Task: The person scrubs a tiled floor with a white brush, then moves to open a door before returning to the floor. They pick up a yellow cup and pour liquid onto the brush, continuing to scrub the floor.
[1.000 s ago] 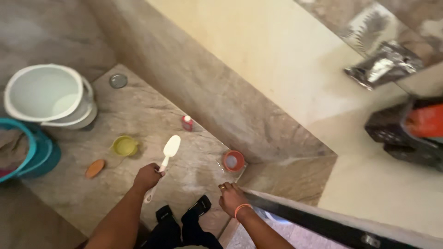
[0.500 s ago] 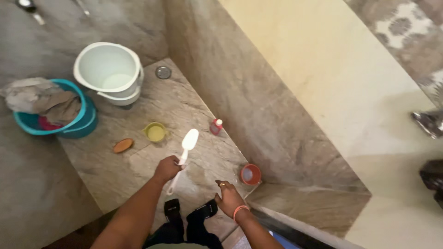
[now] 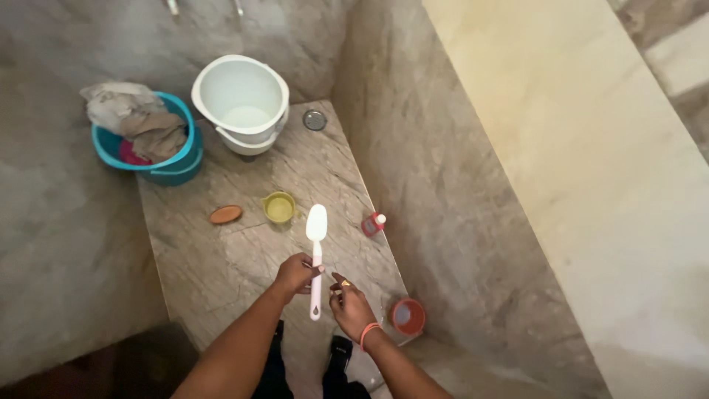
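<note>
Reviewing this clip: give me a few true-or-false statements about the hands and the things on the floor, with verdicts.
1. The left hand grips a white brush by its handle. True.
2. The right hand holds the red bottle. False: the bottle lies apart on the floor, near the wall.
3. The teal tub holds crumpled cloth. True.
4. The white bucket lies tipped over. False: it stands upright.

Two buckets (image 3: 241,100), one brush (image 3: 316,255)

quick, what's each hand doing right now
Left hand: closed around the white brush handle.
Right hand: empty, fingers loosely curled, beside the handle.
</note>
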